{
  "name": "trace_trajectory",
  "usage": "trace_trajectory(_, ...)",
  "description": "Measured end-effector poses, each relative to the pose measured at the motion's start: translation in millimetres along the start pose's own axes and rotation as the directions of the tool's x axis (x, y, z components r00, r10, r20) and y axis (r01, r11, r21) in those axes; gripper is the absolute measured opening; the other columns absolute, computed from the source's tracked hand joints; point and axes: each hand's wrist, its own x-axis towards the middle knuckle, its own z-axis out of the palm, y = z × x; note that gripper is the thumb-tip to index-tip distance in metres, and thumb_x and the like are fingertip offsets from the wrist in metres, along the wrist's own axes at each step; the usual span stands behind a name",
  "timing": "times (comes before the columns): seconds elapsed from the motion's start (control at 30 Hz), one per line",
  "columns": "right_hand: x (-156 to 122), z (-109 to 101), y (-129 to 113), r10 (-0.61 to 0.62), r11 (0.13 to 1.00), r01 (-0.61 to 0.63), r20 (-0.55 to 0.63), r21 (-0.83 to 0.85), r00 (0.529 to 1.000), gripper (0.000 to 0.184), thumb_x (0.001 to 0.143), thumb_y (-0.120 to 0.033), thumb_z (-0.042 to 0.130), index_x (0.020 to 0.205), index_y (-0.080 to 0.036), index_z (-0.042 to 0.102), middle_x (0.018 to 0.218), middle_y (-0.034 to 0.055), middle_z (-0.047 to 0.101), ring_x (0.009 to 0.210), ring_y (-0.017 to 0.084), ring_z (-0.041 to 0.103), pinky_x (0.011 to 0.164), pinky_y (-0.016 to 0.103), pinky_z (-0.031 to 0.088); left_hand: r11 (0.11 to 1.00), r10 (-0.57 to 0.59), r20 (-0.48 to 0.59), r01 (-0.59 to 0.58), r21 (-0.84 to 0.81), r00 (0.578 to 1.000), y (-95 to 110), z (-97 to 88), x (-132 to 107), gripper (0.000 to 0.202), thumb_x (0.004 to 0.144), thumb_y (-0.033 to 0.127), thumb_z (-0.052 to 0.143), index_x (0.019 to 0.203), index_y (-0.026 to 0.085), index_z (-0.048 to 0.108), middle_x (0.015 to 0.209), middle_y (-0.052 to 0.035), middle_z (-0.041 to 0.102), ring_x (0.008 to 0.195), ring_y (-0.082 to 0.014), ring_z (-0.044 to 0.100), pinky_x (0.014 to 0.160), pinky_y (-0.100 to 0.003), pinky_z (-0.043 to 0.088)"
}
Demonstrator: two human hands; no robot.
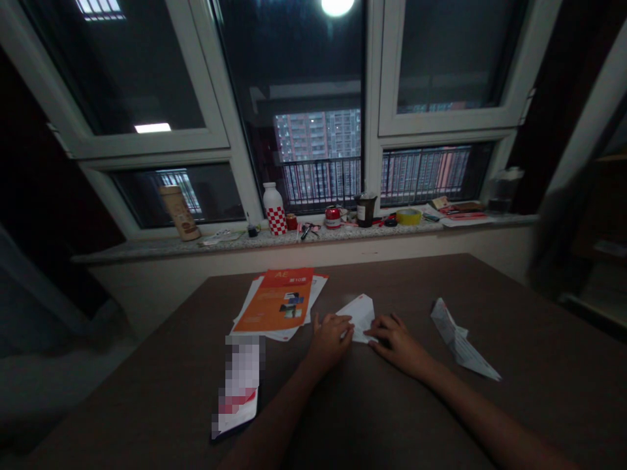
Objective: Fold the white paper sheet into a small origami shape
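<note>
A folded white sheet of paper (pixel 361 314) with a red corner lies on the dark brown table (pixel 401 418) in front of me. My left hand (pixel 329 338) presses its fingers down on the paper's left edge. My right hand (pixel 398 339) pinches the paper's lower right part against the table. The near end of the sheet is hidden under both hands.
A stack of flyers with an orange top sheet (pixel 280 300) lies to the left. A folded paper plane (pixel 460 341) rests to the right. A phone-like flat object (pixel 238 386) lies at near left. The window sill (pixel 304 236) behind holds bottles, cans, a tape roll and pens.
</note>
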Motion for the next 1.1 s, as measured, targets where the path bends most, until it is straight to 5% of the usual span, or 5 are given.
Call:
trace_trajectory(0.37,-0.2,-3.0,1.9,-0.031,0.999,0.029,-0.039,-0.036,0.999,0.039,0.091,-0.020,0.049,0.127,-0.031,0.059,0.112,0.0061,0.060,0.111,0.022,0.055,0.111,0.049,0.027,0.997,0.072,0.055,-0.073,0.024,0.996,3.7,-12.8,-5.5,0.029,0.095,0.043,0.048,0.114,0.032,0.067,0.129,-0.0009,0.063,0.128,-0.0255,0.045,0.113,-0.062,-0.013)
trace_trajectory(0.5,-0.5,-1.9,3.2,-0.046,0.998,0.043,-0.064,-0.045,0.997,0.042,0.090,-0.016,0.047,0.125,-0.034,0.061,0.119,0.0075,0.055,0.114,0.023,0.051,0.102,0.043,0.039,0.996,0.080,0.066,-0.083,0.040,0.995,9.4,-18.9,-5.3,0.028,0.096,0.039,0.046,0.111,0.032,0.069,0.117,-0.0015,0.067,0.120,-0.0236,0.050,0.112,-0.063,-0.010)
trace_trajectory(0.73,-0.6,-4.5,-3.7,-0.042,0.997,0.033,-0.132,-0.070,0.990,0.028,0.091,-0.028,0.054,0.114,-0.033,0.070,0.115,0.0085,0.053,0.110,0.025,0.049,0.096,0.043,0.042,0.987,0.139,0.078,-0.144,0.068,0.987,8.0,-17.6,-6.2,0.026,0.094,0.037,0.051,0.111,0.031,0.070,0.103,-0.0025,0.067,0.115,-0.0240,0.050,0.116,-0.057,0.000)
trace_trajectory(0.9,-0.1,-8.7,-8.1,-0.004,0.994,-0.009,-0.126,-0.108,0.992,0.029,0.095,-0.039,0.047,0.110,-0.033,0.071,0.097,0.0079,0.056,0.096,0.025,0.050,0.087,0.043,0.043,0.987,0.159,0.088,-0.158,-0.011,0.983,0.0,-8.0,-6.8,0.028,0.095,0.033,0.048,0.117,0.031,0.066,0.122,-0.0017,0.065,0.123,-0.0224,0.048,0.117,-0.054,-0.001)
trace_trajectory(1.1,0.6,-6.1,-1.1,0.035,0.993,-0.049,-0.132,-0.108,0.991,0.031,0.097,-0.040,0.045,0.116,-0.033,0.068,0.101,0.0074,0.058,0.100,0.025,0.049,0.090,0.043,0.042,0.990,0.136,0.154,-0.127,-0.064,0.979,-5.1,0.6,-8.9,0.036,0.097,0.039,0.044,0.131,0.034,0.056,0.142,-0.0002,0.053,0.136,-0.0232,0.038,0.117,-0.056,-0.002)
